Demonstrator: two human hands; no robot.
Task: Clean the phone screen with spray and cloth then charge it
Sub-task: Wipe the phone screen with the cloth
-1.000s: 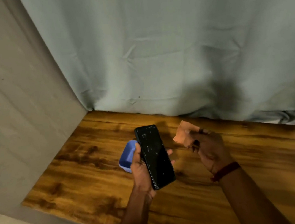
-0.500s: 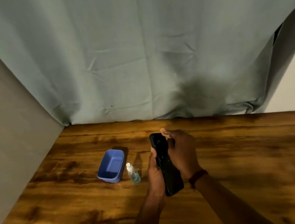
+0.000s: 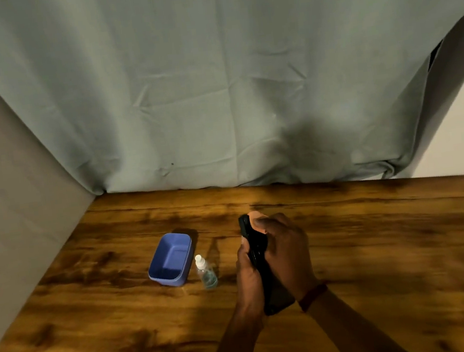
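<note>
You look to be mid-wipe: above the dark-stained wooden table (image 3: 379, 245), your right hand (image 3: 288, 250) is pressed over the face of the slim black phone (image 3: 271, 293), closed around a small peach cloth (image 3: 256, 216) that peeps out at its top edge. Your left hand (image 3: 248, 279) is clamped along the phone's left side, holding it off the table. The small clear spray bottle (image 3: 206, 272) stands just beside the blue plastic tub (image 3: 171, 259), well left of your hands. Charging is not yet done; I can see no charger.
</note>
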